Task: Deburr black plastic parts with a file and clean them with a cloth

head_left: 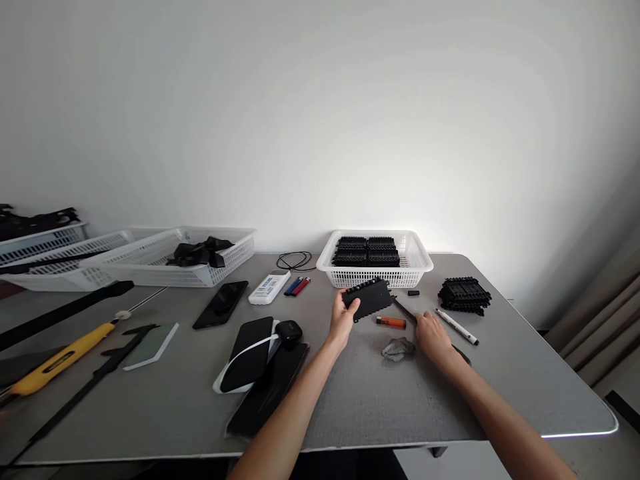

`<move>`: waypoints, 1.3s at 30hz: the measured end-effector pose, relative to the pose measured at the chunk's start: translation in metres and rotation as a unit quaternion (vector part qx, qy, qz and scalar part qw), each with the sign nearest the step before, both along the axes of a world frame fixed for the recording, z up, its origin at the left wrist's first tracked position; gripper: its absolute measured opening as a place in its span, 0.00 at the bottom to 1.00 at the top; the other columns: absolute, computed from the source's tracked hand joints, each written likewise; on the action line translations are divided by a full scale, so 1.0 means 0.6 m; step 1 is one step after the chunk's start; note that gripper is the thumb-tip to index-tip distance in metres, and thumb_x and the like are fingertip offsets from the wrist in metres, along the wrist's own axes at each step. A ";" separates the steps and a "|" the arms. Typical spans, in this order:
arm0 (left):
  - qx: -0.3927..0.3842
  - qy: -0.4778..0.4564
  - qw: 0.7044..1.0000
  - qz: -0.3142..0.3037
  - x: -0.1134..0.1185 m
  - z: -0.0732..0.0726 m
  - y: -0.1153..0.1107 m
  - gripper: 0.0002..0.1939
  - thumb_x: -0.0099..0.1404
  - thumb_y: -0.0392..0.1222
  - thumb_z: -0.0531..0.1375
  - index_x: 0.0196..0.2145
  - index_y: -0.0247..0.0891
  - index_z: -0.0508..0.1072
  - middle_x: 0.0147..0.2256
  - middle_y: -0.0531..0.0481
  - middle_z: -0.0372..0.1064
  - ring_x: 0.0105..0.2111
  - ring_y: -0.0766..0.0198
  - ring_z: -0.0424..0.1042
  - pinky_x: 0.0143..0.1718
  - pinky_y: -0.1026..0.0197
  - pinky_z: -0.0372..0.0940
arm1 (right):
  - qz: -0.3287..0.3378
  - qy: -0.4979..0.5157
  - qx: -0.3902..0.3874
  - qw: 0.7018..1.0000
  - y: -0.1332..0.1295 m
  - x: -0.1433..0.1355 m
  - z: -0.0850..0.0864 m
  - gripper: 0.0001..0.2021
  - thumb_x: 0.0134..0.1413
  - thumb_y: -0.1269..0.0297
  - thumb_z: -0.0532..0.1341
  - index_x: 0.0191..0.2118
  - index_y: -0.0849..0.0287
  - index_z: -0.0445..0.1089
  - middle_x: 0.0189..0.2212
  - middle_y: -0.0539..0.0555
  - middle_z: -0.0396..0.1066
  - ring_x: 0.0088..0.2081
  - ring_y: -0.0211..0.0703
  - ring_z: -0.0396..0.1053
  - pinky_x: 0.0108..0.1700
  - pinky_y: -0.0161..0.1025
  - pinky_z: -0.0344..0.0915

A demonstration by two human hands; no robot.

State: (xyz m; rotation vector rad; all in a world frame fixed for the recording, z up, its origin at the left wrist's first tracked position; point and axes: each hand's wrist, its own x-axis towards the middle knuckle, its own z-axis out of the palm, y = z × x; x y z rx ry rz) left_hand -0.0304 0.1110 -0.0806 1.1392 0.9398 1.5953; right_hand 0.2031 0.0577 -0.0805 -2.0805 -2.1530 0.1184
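A flat black plastic part (367, 299) with toothed edges is held tilted above the table by my left hand (343, 316), whose thumb lies on its face. My right hand (434, 335) is closed around a dark knife-like tool (404, 309); its narrow tip reaches the right corner of the part. Just behind stands a white basket (375, 277) with similar black parts (367, 252) stacked in it. An orange lighter (391, 323) and a crumpled grey cloth (398, 349) lie between my forearms.
On the right are a black stack (464, 295) and a white marker (457, 327); a small black cap (413, 293) lies near the basket. Phones, a white box (270, 287), two lighters and a cable are left. Further left: baskets, a yellow-handled tool (63, 359), a caliper (117, 357).
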 end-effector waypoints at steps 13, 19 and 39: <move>0.008 -0.028 0.999 -0.024 -0.005 0.026 -0.018 0.11 0.47 0.34 0.55 0.31 0.41 0.67 0.28 0.54 0.65 0.32 0.63 0.67 0.36 0.61 0.61 | 0.005 -0.046 -0.006 0.999 0.001 0.008 0.005 0.15 0.57 0.77 0.51 0.48 0.70 0.69 0.46 0.69 0.67 0.48 0.58 0.64 0.47 0.43 0.55; 0.025 -0.055 0.994 -0.088 -0.004 0.050 -0.029 0.05 0.46 0.35 0.56 0.24 0.41 0.63 0.31 0.50 0.69 0.43 0.56 0.71 0.44 0.56 0.61 | 0.011 -0.024 -0.007 1.000 0.007 0.017 -0.001 0.15 0.59 0.76 0.50 0.48 0.70 0.69 0.46 0.68 0.68 0.48 0.55 0.65 0.47 0.41 0.55; -0.001 -0.096 0.970 -0.223 -0.003 0.068 -0.045 0.10 0.46 0.29 0.59 0.21 0.39 0.60 0.53 0.49 0.72 0.61 0.48 0.62 0.52 0.50 0.60 | 0.011 0.159 0.103 0.982 0.007 0.022 0.042 0.18 0.65 0.64 0.50 0.51 0.61 0.74 0.44 0.62 0.73 0.45 0.49 0.70 0.46 0.39 0.63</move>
